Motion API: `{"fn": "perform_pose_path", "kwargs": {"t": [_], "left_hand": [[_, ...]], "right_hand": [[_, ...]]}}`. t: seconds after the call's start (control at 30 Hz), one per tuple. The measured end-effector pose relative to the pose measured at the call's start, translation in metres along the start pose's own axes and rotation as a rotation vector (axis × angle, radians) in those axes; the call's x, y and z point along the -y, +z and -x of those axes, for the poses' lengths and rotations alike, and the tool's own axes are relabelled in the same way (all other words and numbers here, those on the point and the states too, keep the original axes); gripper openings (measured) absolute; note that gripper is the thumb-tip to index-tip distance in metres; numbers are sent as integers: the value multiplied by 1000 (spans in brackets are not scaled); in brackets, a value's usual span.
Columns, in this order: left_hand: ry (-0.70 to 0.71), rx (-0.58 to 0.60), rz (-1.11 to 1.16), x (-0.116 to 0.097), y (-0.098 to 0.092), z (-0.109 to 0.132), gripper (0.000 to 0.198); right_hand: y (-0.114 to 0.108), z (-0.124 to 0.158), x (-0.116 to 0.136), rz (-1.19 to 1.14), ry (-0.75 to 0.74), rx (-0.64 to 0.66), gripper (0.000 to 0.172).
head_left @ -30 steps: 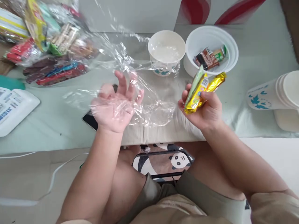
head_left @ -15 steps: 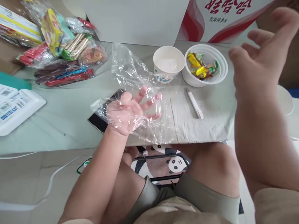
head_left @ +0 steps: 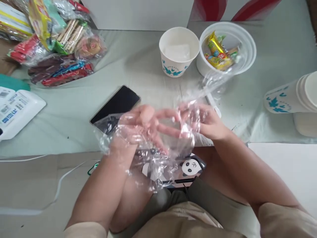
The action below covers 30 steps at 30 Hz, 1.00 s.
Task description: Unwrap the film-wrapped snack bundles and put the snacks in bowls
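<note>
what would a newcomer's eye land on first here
Probably the crinkled clear plastic, low in the middle, around the left hand and across the right hand's fingers. Next, bright yellow packets in the white tub, right of a leaf-printed cup. Colourful packaged snacks crowd the upper left.

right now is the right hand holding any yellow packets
No, the yellow packets lie in the white bowl, while the right hand touches clear plastic.

Soft, even light reaches me; white glare streaks the clear plastic, my left hand and right hand blur, faint shadow dulls the cloth left of the paper cup.
</note>
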<state>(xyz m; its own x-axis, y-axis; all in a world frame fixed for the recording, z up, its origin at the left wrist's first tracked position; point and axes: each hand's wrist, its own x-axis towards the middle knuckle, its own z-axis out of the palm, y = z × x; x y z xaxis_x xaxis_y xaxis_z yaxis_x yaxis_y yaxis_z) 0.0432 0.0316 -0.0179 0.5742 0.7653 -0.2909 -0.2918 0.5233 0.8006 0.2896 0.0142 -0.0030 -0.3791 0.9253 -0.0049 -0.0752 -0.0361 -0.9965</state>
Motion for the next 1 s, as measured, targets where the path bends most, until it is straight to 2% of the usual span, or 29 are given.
{"fn": "perform_pose_path", "kwargs": {"t": [0.03,0.1,0.13,0.23,0.3,0.33,0.43,0.5,0.57,0.67,0.73,0.8,0.9,1.0], "left_hand": [[15,29,84,-4,2,-1,49],[66,9,226,-15,6,-4,25],[103,-47,241,-20,8,-5,28],[146,-210,166,-29,11,-9,63],[135,-236,77,-27,13,-12,78],[118,-229,24,-25,14,-14,76],[28,-258,-182,-15,18,-20,49],[8,-362,-309,-9,19,-25,23],[61,-484,-374,-7,18,-28,12],[206,-592,-360,-10,11,-28,8],[303,-615,-327,-14,5,-26,10],[376,-606,-303,-17,1,-22,15],[357,-555,-289,-19,-2,-19,24],[308,-540,-301,-17,-2,-19,23]], "right_hand": [[-1,0,-3,0,31,-2,36],[-4,0,-9,36,52,-148,36],[-5,0,-12,56,55,-257,37],[-9,-1,-14,79,79,-525,32],[-10,-3,-12,74,90,-639,32],[-11,-4,-11,69,88,-671,33],[-15,-4,-11,30,72,-668,34],[-19,-2,-12,-11,51,-626,34],[-25,1,-13,-31,20,-609,34],[-35,4,-12,-28,-53,-673,29],[-41,5,-10,-19,-80,-692,28],[-45,6,-9,-12,-71,-649,29],[-46,9,-8,5,-47,-560,31],[-46,11,-7,22,-43,-534,27]]}}
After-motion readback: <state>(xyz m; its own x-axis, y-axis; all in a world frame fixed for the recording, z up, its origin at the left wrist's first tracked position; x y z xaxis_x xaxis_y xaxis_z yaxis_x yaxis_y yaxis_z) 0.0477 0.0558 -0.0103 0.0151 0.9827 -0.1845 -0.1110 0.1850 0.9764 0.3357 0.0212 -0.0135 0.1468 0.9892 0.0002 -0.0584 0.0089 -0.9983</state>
